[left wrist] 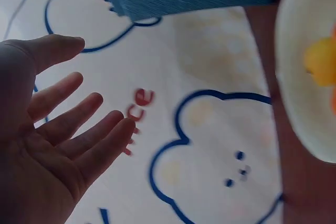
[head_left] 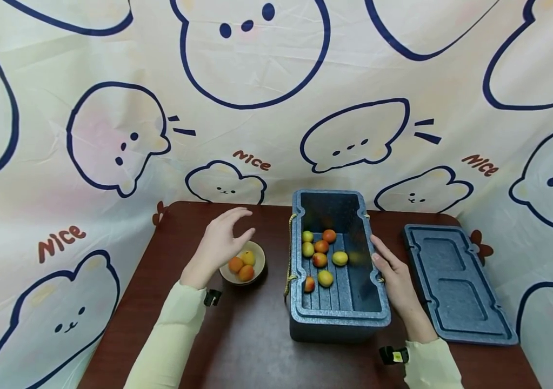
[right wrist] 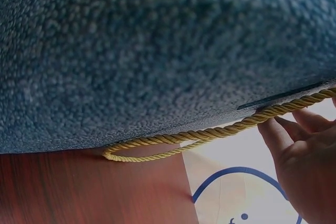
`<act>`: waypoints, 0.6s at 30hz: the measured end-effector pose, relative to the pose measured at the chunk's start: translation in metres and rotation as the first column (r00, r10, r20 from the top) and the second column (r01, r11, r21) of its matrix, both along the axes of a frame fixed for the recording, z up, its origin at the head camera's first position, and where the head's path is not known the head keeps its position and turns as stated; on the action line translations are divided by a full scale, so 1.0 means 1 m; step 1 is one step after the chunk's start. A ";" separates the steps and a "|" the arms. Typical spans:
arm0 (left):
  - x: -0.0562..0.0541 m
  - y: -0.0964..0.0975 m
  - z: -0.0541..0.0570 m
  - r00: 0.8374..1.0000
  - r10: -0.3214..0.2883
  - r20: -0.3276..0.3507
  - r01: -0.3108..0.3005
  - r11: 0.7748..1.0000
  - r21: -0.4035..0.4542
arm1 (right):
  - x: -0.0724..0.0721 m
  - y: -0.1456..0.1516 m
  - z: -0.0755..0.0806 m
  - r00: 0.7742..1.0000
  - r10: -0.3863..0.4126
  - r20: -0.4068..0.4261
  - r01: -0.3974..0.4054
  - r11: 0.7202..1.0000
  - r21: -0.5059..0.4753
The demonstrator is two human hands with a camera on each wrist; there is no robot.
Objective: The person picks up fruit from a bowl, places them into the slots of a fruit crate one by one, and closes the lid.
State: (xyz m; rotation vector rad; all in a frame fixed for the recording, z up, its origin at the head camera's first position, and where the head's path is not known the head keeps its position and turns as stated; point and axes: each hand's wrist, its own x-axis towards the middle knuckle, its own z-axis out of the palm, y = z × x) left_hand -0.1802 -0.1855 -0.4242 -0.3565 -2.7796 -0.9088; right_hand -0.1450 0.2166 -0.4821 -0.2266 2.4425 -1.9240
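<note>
My left hand [head_left: 220, 240] is raised just beyond the cream bowl [head_left: 262, 265], with thumb and fingers apart and nothing between them. Orange fruits [head_left: 245, 273] and a yellow fruit [head_left: 248, 257] lie in that bowl. In the left wrist view, the left hand [left wrist: 68, 129] shows an empty palm with fingers spread. My right hand [head_left: 398, 278] touches the right rim of a deep blue-grey box [head_left: 339, 319], fingers fairly straight. The right wrist view shows the fingers [right wrist: 275, 137] against the box wall [right wrist: 157, 66] by a gold rope handle [right wrist: 220, 131].
Inside the box lie several small fruits, among them a yellow one [head_left: 340, 258] and an orange-red one [head_left: 319, 260]. A matching lid [head_left: 466, 286] lies flat to the right on the dark brown table [head_left: 252, 335]. A printed cloth [head_left: 276, 140] hangs behind the table.
</note>
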 end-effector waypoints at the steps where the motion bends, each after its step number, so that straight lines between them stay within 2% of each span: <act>1: 0.001 -0.003 -0.004 1.000 0.015 0.008 -0.015 1.000 0.003 | 0.000 0.000 0.000 1.000 0.000 0.002 0.000 1.000 -0.002; 9: 0.010 -0.021 -0.036 0.994 0.087 0.067 -0.087 0.996 0.007 | 0.001 0.000 -0.001 1.000 0.013 0.002 -0.013 1.000 0.012; 18: 0.014 -0.035 -0.068 0.994 0.099 0.046 -0.098 0.995 -0.011 | 0.000 0.000 0.000 1.000 0.012 0.005 -0.012 1.000 0.005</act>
